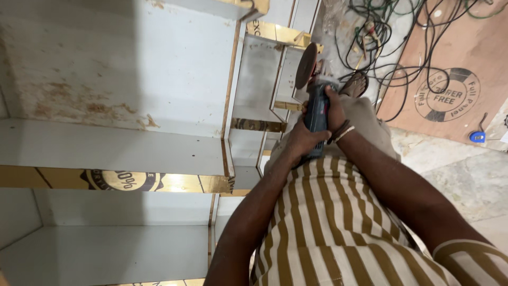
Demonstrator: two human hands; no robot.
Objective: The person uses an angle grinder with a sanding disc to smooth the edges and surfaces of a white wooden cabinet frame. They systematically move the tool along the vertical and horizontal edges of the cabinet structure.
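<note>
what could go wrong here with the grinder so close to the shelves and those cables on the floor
Both the left hand and right hand grip the grinder bare, close to its disc, so a kickback could cut them. The disc could also nick the white shelves. The loose cables by the foot could trip the person.
</note>
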